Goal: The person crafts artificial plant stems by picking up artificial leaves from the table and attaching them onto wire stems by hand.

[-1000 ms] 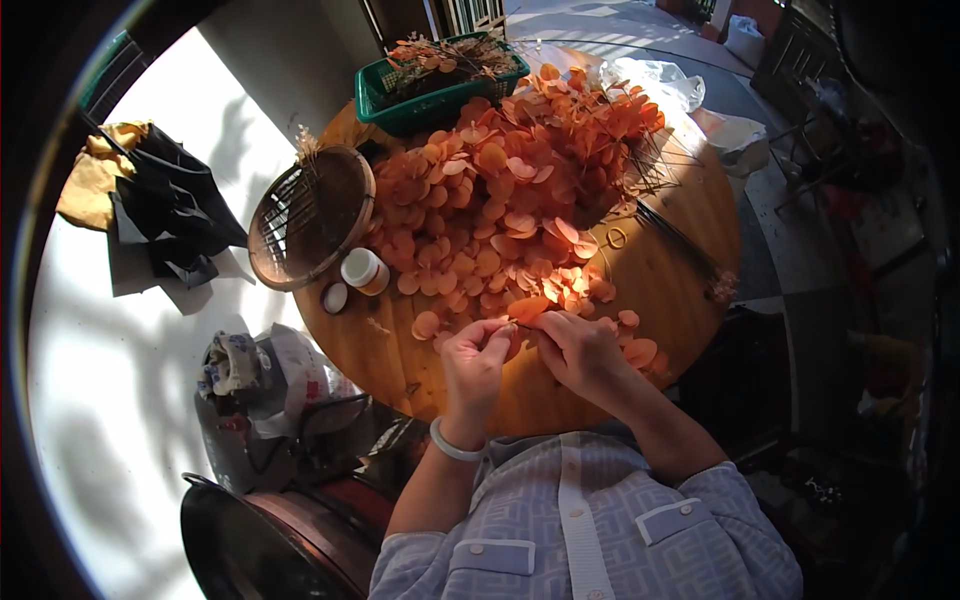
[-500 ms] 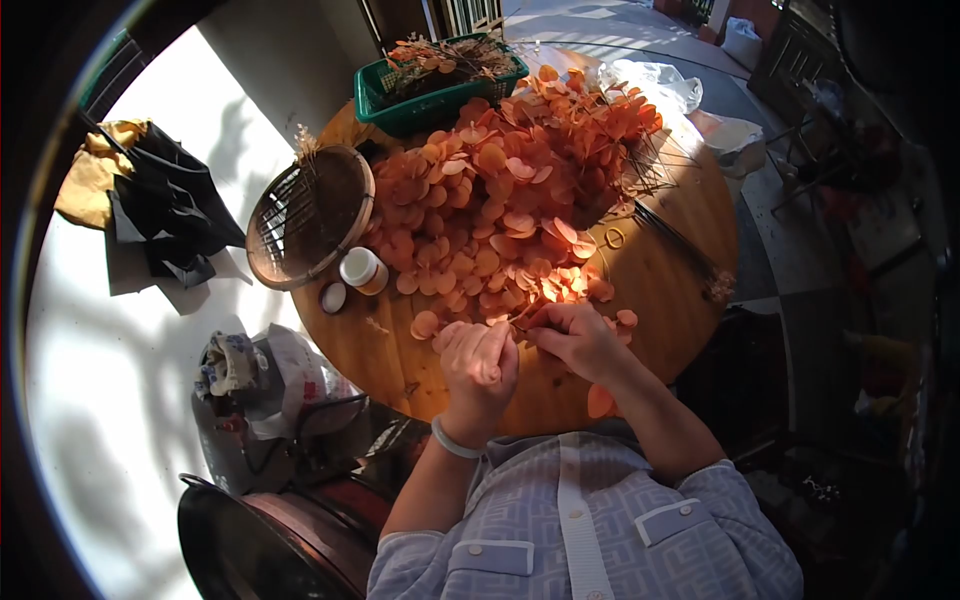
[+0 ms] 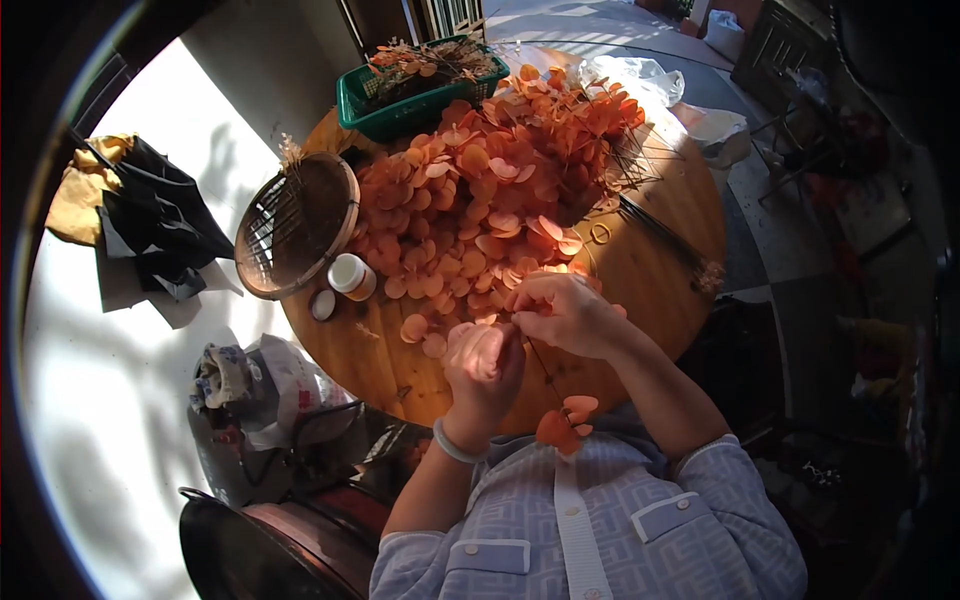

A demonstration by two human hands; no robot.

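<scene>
Running from hands down toward the shirt point(image 3: 515, 500): leaf sprig point(image 3: 566, 424), orange rnd lvs at the near end, thin dk stem up to where hands meet. L hand point(image 3: 482, 362) curled in around stem's far end, pale bangle point(image 3: 459, 443) on wrist. R hand point(image 3: 568, 315) right beside it, thumb + fingertips pinched at same spot; can't tell what's btwn them, too small. Both over rnd wood table point(image 3: 660, 285). Just past hands: big leaf heap point(image 3: 480, 215), also orange. Fwd-left of L hand: white jar point(image 3: 352, 278), then wicker tray point(image 3: 320, 200). Fwd-right of R hand: dk stems point(image 3: 665, 238). Farthest, past heap: green basket point(image 3: 405, 120) w/ dried sprigs point(image 3: 430, 62), whitish plastic bag point(image 3: 645, 78) to its right.
</scene>
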